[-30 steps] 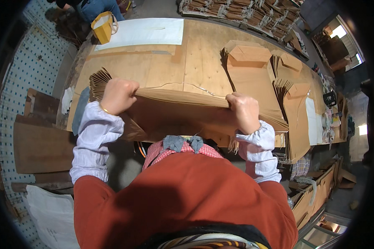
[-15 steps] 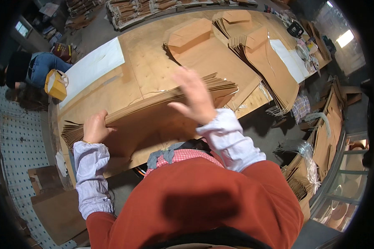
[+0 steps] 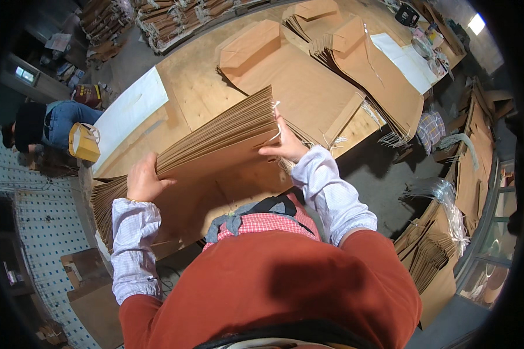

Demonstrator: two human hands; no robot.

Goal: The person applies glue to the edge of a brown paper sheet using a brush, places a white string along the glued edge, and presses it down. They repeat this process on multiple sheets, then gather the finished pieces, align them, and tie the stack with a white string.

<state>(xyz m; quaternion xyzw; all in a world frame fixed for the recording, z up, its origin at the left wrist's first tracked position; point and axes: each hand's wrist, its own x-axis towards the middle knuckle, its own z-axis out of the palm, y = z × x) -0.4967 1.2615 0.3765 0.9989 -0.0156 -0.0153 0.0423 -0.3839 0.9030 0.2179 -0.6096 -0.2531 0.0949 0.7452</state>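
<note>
A thick stack of brown paper bags (image 3: 215, 151) stands on its long edge on the wooden table, its layers fanned toward the top. My left hand (image 3: 145, 179) grips it near the left part, thumb on the near face and fingers over the upper edge. My right hand (image 3: 285, 143) holds the right end, thumb on the near face, beside white string handles at that corner. Fingers of both hands are partly hidden behind the stack. Beyond it lies a flat pile of paper bags (image 3: 297, 81) with folded bottoms.
More bags (image 3: 381, 75) lie at the right of the wooden table (image 3: 183, 75). White sheets (image 3: 134, 110) lie at its left, near a yellow paper bag (image 3: 84, 142). Another person (image 3: 58, 125) bends at far left. Bundled bags (image 3: 428, 253) and clear plastic strips (image 3: 439, 203) are at right.
My right hand has come down from above the stack and taken hold of its right end. That end now stands higher and squarer; my left hand keeps its hold.
</note>
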